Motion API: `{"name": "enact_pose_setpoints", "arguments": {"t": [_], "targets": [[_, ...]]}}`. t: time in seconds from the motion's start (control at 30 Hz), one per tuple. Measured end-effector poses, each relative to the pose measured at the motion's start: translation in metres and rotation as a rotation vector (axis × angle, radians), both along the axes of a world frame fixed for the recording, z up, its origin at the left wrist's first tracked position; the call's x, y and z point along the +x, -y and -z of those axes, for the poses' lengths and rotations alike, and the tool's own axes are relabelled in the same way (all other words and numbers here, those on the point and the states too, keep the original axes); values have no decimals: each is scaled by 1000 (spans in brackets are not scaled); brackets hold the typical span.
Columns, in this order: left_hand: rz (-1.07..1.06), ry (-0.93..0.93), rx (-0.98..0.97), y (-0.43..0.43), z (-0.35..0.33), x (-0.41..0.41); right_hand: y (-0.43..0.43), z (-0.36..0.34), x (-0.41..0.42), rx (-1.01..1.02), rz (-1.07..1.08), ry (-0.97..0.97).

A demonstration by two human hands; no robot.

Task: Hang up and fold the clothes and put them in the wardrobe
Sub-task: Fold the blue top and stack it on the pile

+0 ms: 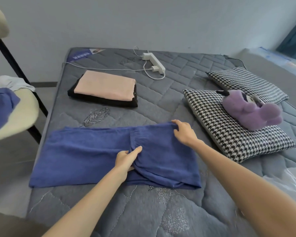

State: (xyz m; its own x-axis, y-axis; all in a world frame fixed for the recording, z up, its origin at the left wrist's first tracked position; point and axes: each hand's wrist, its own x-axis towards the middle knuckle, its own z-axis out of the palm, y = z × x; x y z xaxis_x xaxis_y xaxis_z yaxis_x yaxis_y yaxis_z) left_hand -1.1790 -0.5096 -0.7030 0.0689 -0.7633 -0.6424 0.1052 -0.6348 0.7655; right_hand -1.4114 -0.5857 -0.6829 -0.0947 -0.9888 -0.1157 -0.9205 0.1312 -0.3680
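Blue trousers point(85, 154) lie spread across the near part of the grey quilted mattress point(161, 103), their right part folded over with the elastic waistband showing near the middle. My left hand point(126, 159) pinches the waistband fabric at the fold's near side. My right hand point(184, 132) grips the far edge of the folded-over part. A folded pink garment point(106, 85) lies on a folded black one point(102, 100) further back on the mattress.
Two houndstooth pillows point(229, 132) and a purple plush toy point(251, 110) lie to the right. A white power strip point(155, 62) with cables sits at the back. On the left stands a chair point(22, 110) carrying another blue garment point(0, 108) and a white one point(9, 82).
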Motion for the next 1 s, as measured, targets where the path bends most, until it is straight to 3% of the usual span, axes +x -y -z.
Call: {"name": "enact_pose_setpoints", "arguments": {"t": [0.17, 0.33, 0.6, 0.8, 1.0], "targets": [[49, 40, -30, 8, 8, 4, 26, 0, -4, 135, -128, -116], [191, 139, -98, 16, 8, 4, 35, 5, -5, 270, -202, -367], [321, 245, -70, 47, -1, 5, 35, -1, -9, 121, -240, -206], [201, 113, -71, 55, 3, -5, 30, -1, -12, 155, -296, -335], [344, 215, -260, 50, 5, -35, 32, -16, -41, 52, -297, -518]]}}
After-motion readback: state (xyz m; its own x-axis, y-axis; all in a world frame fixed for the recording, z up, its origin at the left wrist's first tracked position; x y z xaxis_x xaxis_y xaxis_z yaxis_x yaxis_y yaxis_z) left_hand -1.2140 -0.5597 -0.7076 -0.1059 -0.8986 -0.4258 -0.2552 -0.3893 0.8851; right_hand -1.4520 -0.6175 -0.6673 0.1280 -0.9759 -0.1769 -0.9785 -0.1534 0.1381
